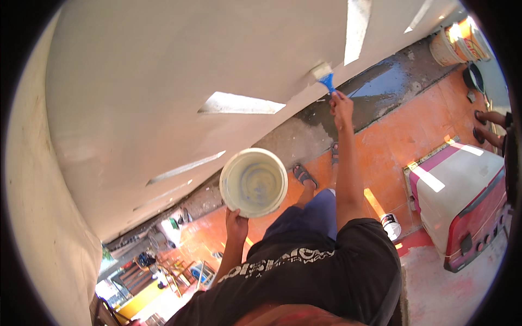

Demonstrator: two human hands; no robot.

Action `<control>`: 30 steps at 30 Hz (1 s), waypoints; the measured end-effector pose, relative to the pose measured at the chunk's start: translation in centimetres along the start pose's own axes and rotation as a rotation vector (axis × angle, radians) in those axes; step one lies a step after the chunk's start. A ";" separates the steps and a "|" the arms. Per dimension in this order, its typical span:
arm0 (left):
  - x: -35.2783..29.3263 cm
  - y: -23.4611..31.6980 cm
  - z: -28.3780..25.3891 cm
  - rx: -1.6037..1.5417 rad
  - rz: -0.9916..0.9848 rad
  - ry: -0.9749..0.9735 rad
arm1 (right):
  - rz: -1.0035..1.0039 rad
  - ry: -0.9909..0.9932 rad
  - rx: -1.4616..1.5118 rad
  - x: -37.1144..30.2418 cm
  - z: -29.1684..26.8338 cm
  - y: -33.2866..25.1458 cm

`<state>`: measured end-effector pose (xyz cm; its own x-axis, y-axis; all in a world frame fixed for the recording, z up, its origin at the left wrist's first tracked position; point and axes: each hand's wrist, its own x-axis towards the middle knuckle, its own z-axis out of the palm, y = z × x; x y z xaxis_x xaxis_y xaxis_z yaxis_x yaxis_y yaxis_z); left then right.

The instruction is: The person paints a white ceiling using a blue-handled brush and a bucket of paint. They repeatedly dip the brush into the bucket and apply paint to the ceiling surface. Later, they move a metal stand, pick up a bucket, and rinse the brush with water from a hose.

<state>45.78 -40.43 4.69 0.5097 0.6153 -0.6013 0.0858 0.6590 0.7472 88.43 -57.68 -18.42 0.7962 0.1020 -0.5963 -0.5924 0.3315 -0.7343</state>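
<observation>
My right hand [342,108] is closed round the blue handle of a wide paintbrush [324,76]. The brush's pale bristles are against the lower part of a smooth beige wall [163,60], where a slightly darker patch shows beside them. Held out in front of me, a round whitish bucket [254,182] hangs from my left hand [236,223], which grips its near rim. Greyish liquid or residue with swirl marks lies at the bottom of the bucket; how deep it is I cannot tell. Bright patches of sunlight fall across the wall.
A wet dark strip [370,87] runs along the wall's foot, beside orange floor tiles [391,130]. At right stand a grey and red machine-like box [462,190], a small paint tub [390,226], large buckets [457,43] and another person's legs [492,122]. Wooden furniture [171,277] clutters the lower left.
</observation>
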 end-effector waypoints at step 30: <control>-7.8 -4.3 -7.0 -0.378 0.296 0.336 | 0.333 -0.521 -0.458 -15.3 -7.5 -4.1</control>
<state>35.43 -45.03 4.19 0.1612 0.8595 -0.4851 -0.3616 0.5088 0.7813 77.80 -67.64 -8.70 0.4544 0.5950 -0.6630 -0.7123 -0.2043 -0.6715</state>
